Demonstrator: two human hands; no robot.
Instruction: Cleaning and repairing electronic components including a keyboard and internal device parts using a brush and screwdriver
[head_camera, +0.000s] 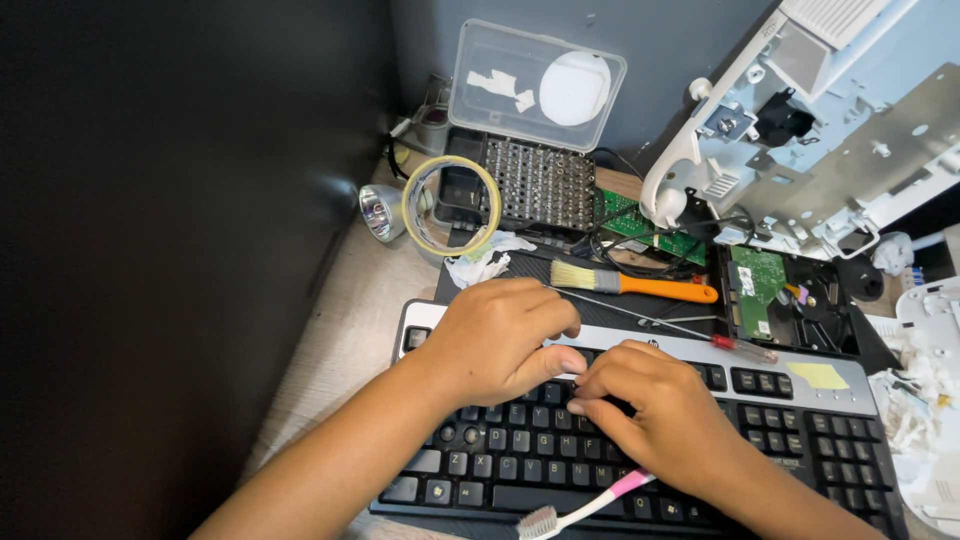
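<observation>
A black keyboard with a silver top strip lies across the desk in front of me. My left hand rests on its upper rows with fingers curled. My right hand sits just beside it, fingertips pressed together at the keys where the two hands meet. What the fingertips pinch is hidden. A white toothbrush with a pink neck lies across the keyboard's bottom edge, partly under my right wrist.
Behind the keyboard lie an orange-handled brush, a thin red-handled screwdriver, a hard drive with a green circuit board, an open bit set case, a tape roll and a white plastic device shell. A dark panel stands at the left.
</observation>
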